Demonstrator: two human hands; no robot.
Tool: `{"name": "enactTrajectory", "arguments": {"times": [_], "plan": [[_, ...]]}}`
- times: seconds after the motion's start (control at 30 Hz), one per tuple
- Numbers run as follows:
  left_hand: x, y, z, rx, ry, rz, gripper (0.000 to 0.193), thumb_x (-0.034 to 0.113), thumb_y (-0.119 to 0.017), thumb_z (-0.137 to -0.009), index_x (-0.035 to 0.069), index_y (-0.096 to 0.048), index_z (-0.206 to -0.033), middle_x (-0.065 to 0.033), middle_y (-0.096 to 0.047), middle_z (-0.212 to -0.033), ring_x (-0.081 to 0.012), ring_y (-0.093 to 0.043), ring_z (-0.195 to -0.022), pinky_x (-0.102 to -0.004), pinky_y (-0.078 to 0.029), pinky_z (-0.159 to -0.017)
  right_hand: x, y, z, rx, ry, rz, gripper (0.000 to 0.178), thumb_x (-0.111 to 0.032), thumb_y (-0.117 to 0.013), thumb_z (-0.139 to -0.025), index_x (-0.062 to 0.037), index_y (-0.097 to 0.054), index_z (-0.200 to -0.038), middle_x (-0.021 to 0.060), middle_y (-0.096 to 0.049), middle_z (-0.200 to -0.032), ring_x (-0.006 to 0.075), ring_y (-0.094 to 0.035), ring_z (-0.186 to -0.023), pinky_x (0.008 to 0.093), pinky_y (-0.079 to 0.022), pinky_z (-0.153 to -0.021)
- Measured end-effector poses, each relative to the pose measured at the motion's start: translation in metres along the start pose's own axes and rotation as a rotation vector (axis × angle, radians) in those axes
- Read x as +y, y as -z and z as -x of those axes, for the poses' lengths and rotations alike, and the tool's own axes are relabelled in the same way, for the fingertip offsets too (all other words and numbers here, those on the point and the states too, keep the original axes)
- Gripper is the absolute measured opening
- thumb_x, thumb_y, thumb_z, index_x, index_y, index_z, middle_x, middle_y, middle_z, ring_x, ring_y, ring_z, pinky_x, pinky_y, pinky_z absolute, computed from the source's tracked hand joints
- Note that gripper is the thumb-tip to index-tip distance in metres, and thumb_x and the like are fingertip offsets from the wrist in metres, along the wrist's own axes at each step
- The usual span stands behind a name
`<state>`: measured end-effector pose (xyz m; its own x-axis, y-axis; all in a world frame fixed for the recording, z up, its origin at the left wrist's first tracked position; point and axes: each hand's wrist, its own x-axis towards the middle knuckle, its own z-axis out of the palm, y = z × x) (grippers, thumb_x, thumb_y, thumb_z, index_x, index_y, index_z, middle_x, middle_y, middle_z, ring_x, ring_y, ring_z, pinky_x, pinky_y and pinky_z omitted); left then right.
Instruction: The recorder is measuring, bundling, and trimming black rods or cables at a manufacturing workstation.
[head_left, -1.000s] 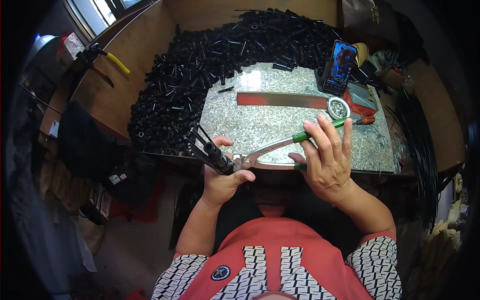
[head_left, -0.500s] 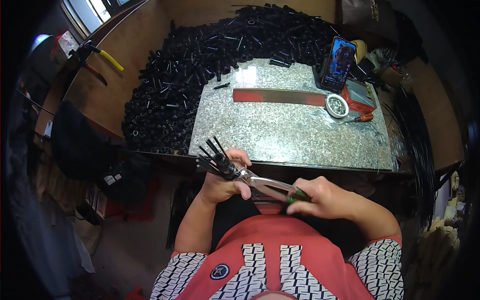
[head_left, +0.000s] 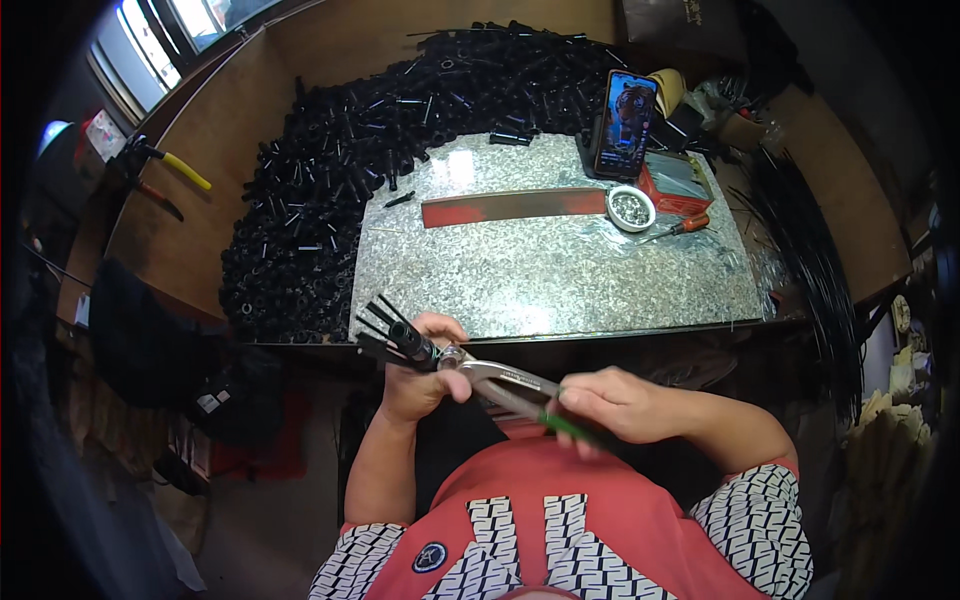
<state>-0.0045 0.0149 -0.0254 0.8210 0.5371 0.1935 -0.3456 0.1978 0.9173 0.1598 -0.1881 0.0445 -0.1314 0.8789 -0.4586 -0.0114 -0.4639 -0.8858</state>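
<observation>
My left hand [head_left: 412,395] is closed round a black tubular piece [head_left: 412,342], from which several thin black prongs stick out up and to the left. The jaws of the silver pliers [head_left: 510,378] meet the piece's lower right end, beside my left thumb. What exactly the jaws bite on is too small to make out. My right hand [head_left: 618,402] grips the pliers at the handles, one of which shows a green, motion-blurred sleeve. Both hands are in front of the table's near edge, above my lap.
A speckled stone slab [head_left: 560,270] carries a reddish-brown metal strip [head_left: 515,206], a white bowl of small metal parts [head_left: 630,209], an orange-handled screwdriver [head_left: 685,228] and a propped phone [head_left: 626,125]. Black tubular parts [head_left: 310,190] are heaped behind and left. Long black rods [head_left: 815,270] lie right.
The pliers' handles stand farther apart, and the fingers of my right hand have loosened and blurred. The whole scene has shifted left in the picture as the head view turned.
</observation>
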Motion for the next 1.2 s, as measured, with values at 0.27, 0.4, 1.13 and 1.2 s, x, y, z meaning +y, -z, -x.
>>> {"name": "enactTrajectory", "arguments": {"times": [0.27, 0.4, 1.13, 1.2], "plan": [[-0.006, 0.001, -0.002, 0.01, -0.071, -0.099, 0.058, 0.044, -0.087, -0.049, 0.002, -0.063, -0.082, 0.0017, -0.056, -0.076, -0.0072, -0.05, -0.068, -0.0227, -0.039, -0.061, 0.012, -0.008, -0.006, 0.173, 0.177, 0.379, 0.035, -0.024, -0.07, -0.085, -0.0029, -0.05, -0.105, 0.0083, -0.06, -0.071, 0.0151, -0.062, -0.067, 0.0283, -0.048, -0.058], [0.001, -0.008, -0.002, 0.086, -0.08, -0.177, 0.054, 0.037, -0.09, -0.053, 0.003, -0.062, -0.085, 0.0022, -0.056, -0.078, -0.0057, -0.05, -0.069, -0.0221, -0.037, -0.06, 0.027, 0.004, -0.015, 0.731, 0.694, 1.22, 0.034, -0.015, -0.066, -0.086, 0.0004, -0.049, -0.111, 0.0214, -0.056, -0.105, 0.0328, -0.06, -0.09, 0.0395, -0.049, -0.076], [0.0, -0.001, -0.008, -0.177, 0.041, -0.056, 0.056, 0.023, -0.094, -0.046, 0.006, -0.06, -0.086, 0.0016, -0.055, -0.088, -0.0084, -0.052, -0.075, -0.0238, -0.041, -0.067, 0.039, 0.018, -0.002, -0.185, -0.094, -0.37, 0.024, -0.022, -0.048, -0.098, 0.0015, -0.054, -0.1, 0.0136, -0.064, -0.075, 0.0188, -0.064, -0.06, 0.0306, -0.052, -0.057], [-0.001, 0.001, -0.007, -0.249, 0.039, -0.133, 0.053, 0.021, -0.094, -0.048, 0.006, -0.059, -0.085, 0.0013, -0.055, -0.082, -0.0086, -0.052, -0.076, -0.024, -0.041, -0.067, 0.04, 0.014, -0.002, -0.25, -0.138, -0.317, 0.026, -0.023, -0.055, -0.094, 0.0017, -0.052, -0.103, 0.0138, -0.063, -0.071, 0.0184, -0.063, -0.055, 0.0283, -0.05, -0.05]]}}
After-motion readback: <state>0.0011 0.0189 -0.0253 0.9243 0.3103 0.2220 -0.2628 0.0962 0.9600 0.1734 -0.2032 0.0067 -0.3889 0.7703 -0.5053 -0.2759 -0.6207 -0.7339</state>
